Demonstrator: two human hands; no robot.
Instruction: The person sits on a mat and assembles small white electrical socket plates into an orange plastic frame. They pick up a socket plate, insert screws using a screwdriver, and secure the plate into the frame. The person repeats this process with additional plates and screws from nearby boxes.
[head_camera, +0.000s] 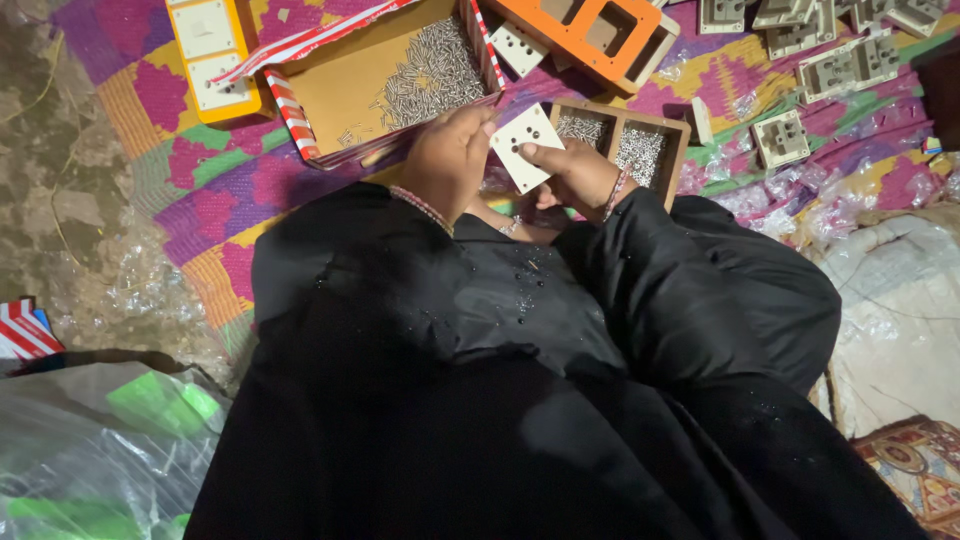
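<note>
Both hands meet over the lap, above the near edge of the patterned mat that covers the floor. The left hand is closed around the left edge of a white socket plate, fingers curled over its top corner. The right hand grips the same plate from below and the right, thumb pressed flat on its face. The plate is held tilted, its face with several round holes turned up toward the camera, clear of the mat.

Just beyond the hands lies a small wooden tray with two compartments, each holding a heap of small silver screws. To its left, touching the left hand's far side, stands an open cardboard box with red-and-white striped flaps; more screws are piled in its right half. At the far left corner of the mat rests a yellow frame holding white switch pieces. An orange frame with square openings lies at the far edge, behind the tray. Several pale socket parts are scattered toward the far right edge, among clear plastic wrappers. The lap is covered in black cloth, with a few loose specks on it. Clear bags lie at the near left.
</note>
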